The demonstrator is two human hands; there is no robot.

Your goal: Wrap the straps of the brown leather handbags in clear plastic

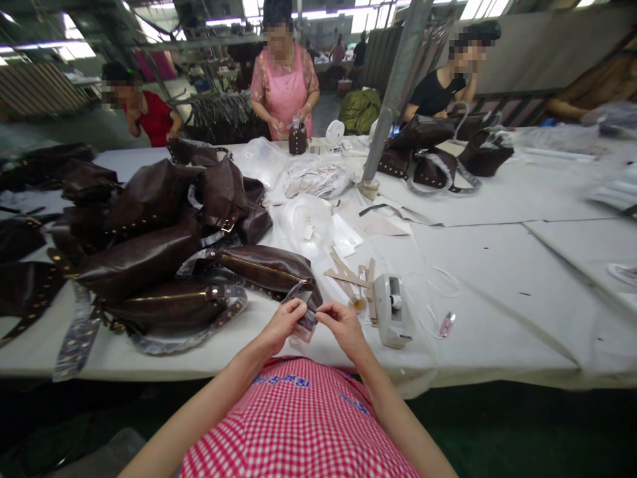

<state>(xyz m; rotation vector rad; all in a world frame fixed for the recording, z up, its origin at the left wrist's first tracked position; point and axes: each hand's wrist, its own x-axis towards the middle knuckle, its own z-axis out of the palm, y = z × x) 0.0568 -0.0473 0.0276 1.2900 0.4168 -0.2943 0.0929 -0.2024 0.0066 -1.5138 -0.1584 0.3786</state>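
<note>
Close to the table's front edge, my left hand (pixel 283 324) pinches a strap (pixel 307 321) wrapped in clear plastic. From the other side my right hand (pixel 344 326) grips its edge between thumb and fingertips. This strap seems to belong to the dark brown handbag (pixel 263 267) with a gold zipper lying just beyond my hands. Right of my right hand stands a white tape dispenser (pixel 393 312). Brown paper strips (pixel 354 282) lie between it and the handbag.
A heap of brown handbags (pixel 149 199) covers the table's left side. Behind my hands lie clear plastic bags (pixel 306 222). A grey post (pixel 398 86) rises from the table (pixel 478 265). Thread snips (pixel 446 324) lie at right. Across the table, a person in a pink apron (pixel 286 83) handles a bag.
</note>
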